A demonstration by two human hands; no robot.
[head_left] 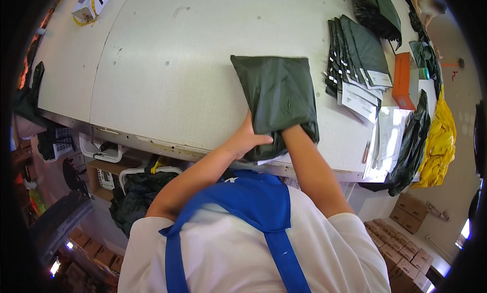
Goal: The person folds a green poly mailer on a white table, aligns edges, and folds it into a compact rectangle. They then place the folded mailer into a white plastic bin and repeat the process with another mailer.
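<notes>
A dark green plastic mailer bag [276, 95] lies on the white worktable [167, 64] near its front edge. My left hand [248, 138] grips the bag's open near end at its left side, thumb on top. My right hand is hidden inside the bag, with the forearm [309, 166] entering its mouth. A white edge of something shows under the bag's mouth.
A fanned stack of dark green mailers with white labels [357, 64] lies to the right, beside an orange box [403, 80], papers [388, 141] and yellow plastic [439, 141]. A box [91, 4] sits at the far left corner. Cartons and bins stand under the table.
</notes>
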